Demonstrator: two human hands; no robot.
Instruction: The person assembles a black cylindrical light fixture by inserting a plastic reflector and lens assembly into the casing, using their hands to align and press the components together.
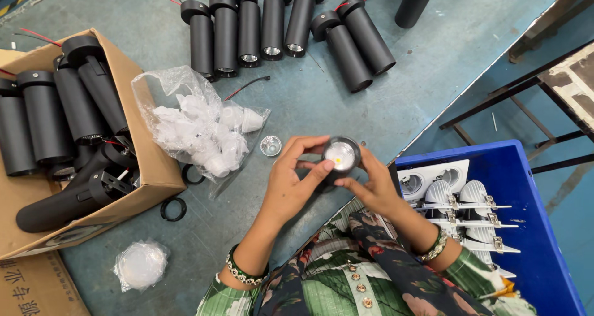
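Head view: left hand (291, 183) and right hand (371, 186) together clasp the lamp (340, 157) above the table's (396, 87) near edge, lens-end up; a slackened grip could drop it beside the loose lens (270, 146).

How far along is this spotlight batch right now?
Looks done: a row of black cylinder lamps lies at the top of the table, lenses showing in several. In hand: the left hand and right hand hold one black lamp head. Likely left: more cylinders in the cardboard box, a bag of white parts and a loose lens.
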